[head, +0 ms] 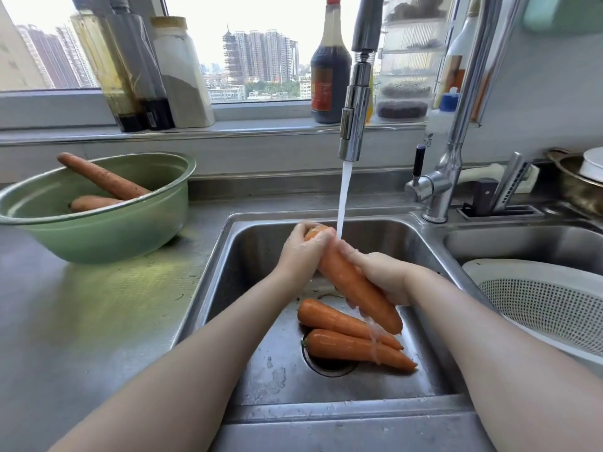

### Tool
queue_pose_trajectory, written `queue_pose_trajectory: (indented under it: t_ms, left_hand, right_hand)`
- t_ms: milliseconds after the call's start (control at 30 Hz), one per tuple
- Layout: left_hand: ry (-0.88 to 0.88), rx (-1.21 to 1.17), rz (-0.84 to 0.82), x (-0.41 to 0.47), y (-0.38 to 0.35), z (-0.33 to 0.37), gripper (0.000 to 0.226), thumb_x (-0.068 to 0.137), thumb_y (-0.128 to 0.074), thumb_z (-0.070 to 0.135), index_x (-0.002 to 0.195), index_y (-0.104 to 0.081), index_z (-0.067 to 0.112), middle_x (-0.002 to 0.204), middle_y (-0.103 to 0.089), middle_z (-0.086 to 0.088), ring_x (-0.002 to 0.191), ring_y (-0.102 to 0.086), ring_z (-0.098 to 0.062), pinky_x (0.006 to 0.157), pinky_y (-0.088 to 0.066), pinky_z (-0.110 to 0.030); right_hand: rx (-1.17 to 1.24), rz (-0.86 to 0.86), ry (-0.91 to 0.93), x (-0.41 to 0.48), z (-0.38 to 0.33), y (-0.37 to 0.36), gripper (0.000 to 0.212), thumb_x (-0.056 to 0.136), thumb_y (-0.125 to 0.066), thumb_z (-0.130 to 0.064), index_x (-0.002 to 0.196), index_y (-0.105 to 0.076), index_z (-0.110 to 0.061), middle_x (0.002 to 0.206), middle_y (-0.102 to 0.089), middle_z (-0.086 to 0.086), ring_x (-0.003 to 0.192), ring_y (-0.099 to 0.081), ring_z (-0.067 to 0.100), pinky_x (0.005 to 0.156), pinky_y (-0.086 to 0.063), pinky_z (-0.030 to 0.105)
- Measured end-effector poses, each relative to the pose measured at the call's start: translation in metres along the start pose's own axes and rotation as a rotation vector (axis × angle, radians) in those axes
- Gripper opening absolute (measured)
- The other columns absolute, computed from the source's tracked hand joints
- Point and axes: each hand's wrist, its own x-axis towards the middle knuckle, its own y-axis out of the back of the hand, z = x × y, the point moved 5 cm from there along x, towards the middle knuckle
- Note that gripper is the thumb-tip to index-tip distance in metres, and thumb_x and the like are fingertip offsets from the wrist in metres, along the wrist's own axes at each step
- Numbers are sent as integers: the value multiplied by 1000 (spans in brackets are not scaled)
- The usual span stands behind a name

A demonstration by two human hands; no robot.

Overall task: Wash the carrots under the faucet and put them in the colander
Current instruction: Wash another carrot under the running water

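While faucet (pixel 354 125) water hits it, held carrot (pixel 354 287) sits tilted over the sink (pixel 342 414), left grip (pixel 301 247) curled round its thick end, right grip (pixel 383 275) wrapped round its middle. Washing step, mid-rinse. Next probably: lift it right, into the colander (pixel 538 301) beside the sink.

Sink (pixel 228 305): ctr, set in counter (pixel 98 321).
Faucet (pixel 354 119): base at 2 o'clock of basin, spout over it.
Held carrot (pixel 352 285): under spout, btwn L hand (pixel 301 249) at its 11 o'clock end and R hand (pixel 385 275) at 3.
Loose carrots (pixel 336 321): two on basin floor, over drain (pixel 326 367) — 6 o'clock of the gripped one.
Bowl (pixel 98 236): on counter, 10 o'clock; two more carrots (pixel 101 177) inside.
Colander (pixel 538 305): 3 o'clock, in 2nd basin (pixel 522 246).
Bottles (pixel 329 66): sill (pixel 261 125), 12 o'clock.
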Motion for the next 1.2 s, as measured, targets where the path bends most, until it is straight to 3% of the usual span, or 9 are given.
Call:
queue_pose_trajectory:
  t_ms: [200, 367, 500, 633, 700, 800, 933, 1067, 1200]
  left_hand:
    - [162, 37, 212, 10, 6, 3, 21, 99, -57, 29, 87, -74, 23, 96, -74, -6, 95, -68, -28, 92, -59, -50]
    - [285, 199, 155, 8, 0, 8, 36, 105, -45, 16, 128, -62, -7, 121, -65, -32, 98, -62, -41, 97, -54, -49]
    - [234, 447, 68, 6, -9, 5, 36, 103, -44, 35, 89, -62, 7, 93, -70, -21, 83, -73, -41, 80, -63, -51]
    - [-57, 506, 84, 4, -14, 12, 41, 104, -39, 36, 91, -70, 13, 90, -71, -8, 87, -69, -31, 82, -61, -49]
    - [-136, 545, -5, 3, -17, 11, 39, 106, -37, 26, 98, -72, 11, 96, -71, -5, 96, -67, -28, 86, -57, -42]
    - [-174, 399, -166, 2, -20, 6, 29, 102, -45, 29, 96, -73, 23, 97, -72, 4, 99, -66, -22, 83, -54, -30]
    - [-115, 123, -84, 3, -18, 9, 20, 98, -55, 24, 92, -73, 30, 109, -73, -3, 109, -68, -27, 94, -58, -49]
    - [109, 15, 148, 5, -7, 16, 45, 102, -49, 16, 67, -75, 27, 101, -74, -10, 96, -69, -32, 87, -61, -49]
    - [380, -189, 114, 6, -2, 5, 21, 101, -63, 18, 88, -79, 21, 112, -73, -16, 101, -68, -34, 86, -60, -55]
  right_hand:
    - [-352, 49, 154, -2, -19, -12, 27, 78, -83, -30, 89, -71, -8, 71, -69, 10, 64, -67, 26, 58, -55, 34]
    - [-711, 268, 113, 2, -18, -1, 40, 60, -87, -33, 91, -64, -24, 84, -71, -2, 75, -69, 21, 64, -58, 37]
    - [-1031, 431, 134, -4, -29, 4, 32, 72, -78, -35, 95, -57, -31, 93, -65, -9, 87, -63, 21, 70, -49, 33]
    - [-736, 330, 107, -9, -26, 13, 23, 67, -80, -27, 85, -66, -23, 82, -72, -1, 74, -70, 21, 65, -61, 39]
    - [-561, 186, 70, -9, -16, 15, 22, 64, -81, -17, 81, -68, -15, 71, -69, 3, 61, -65, 23, 52, -53, 35]
    - [-338, 28, 12, -13, -2, 15, 28, 65, -81, -13, 89, -67, -6, 65, -64, 8, 55, -58, 27, 56, -46, 33]
    - [-241, 28, 44, -14, -7, 14, 34, 65, -78, -16, 94, -64, -5, 67, -63, 10, 57, -58, 28, 53, -47, 32]
    - [-552, 245, 143, -10, -27, 5, 43, 59, -81, -27, 97, -64, -16, 84, -71, 5, 64, -68, 21, 58, -57, 36]
    - [-965, 428, 222, -22, -41, 1, 35, 70, -80, -41, 94, -59, -29, 87, -63, -11, 83, -63, 22, 70, -53, 34]
